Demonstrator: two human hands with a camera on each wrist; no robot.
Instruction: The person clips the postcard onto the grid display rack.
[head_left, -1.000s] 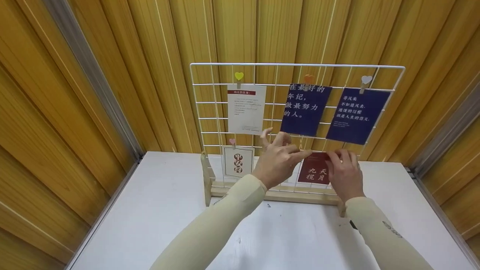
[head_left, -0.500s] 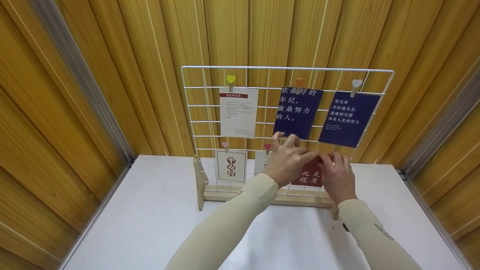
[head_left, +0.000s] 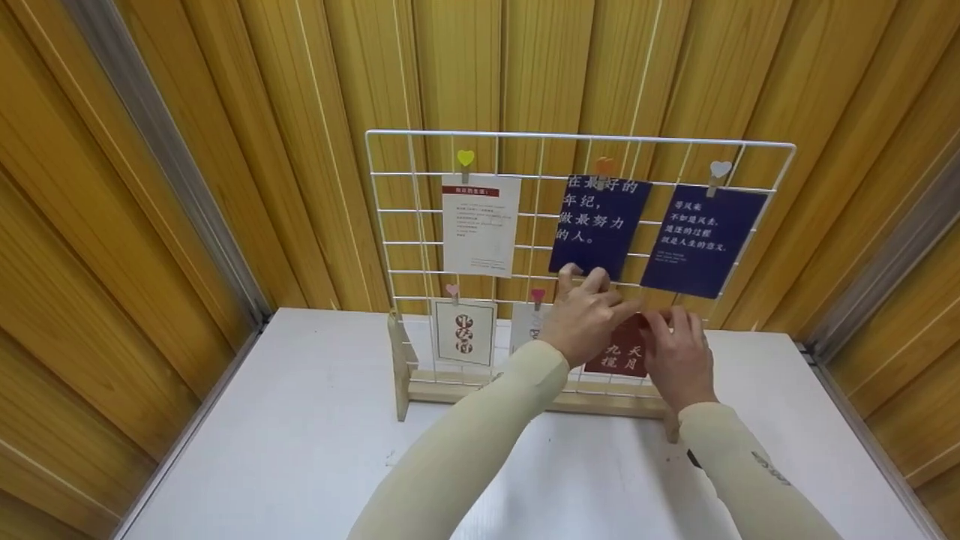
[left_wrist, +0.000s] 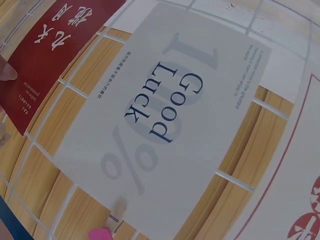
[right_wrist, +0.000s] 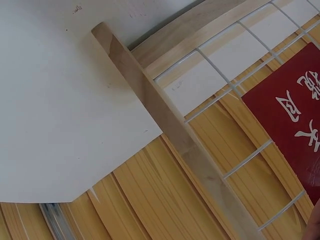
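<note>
A red card (head_left: 622,358) with white characters lies against the lower right of a white wire grid (head_left: 529,247). My right hand (head_left: 681,358) pinches its upper right part, and the thumb lies on the card's front in the left wrist view. At the card's top edge, my left hand (head_left: 585,321) pinches with the index finger stretched toward the right fingertips; its thumb is hidden. The left hand's other fingers are bent below a blue card (head_left: 600,229). Left of the red card hangs a white Good Luck card (left_wrist: 165,115), held by a pink heart clip (head_left: 538,296).
The grid stands in a wooden base (head_left: 607,403) on a white table (head_left: 315,450). Another blue card (head_left: 703,240), a white text card (head_left: 480,225) and a card with red emblems (head_left: 463,334) hang on it from heart clips. Wood-patterned walls (head_left: 247,150) rise behind.
The left hand has shifted right along the red card's top edge, toward the right fingertips, uncovering the pink heart clip. The right hand stays at the card's right side. The head view has shifted slightly.
</note>
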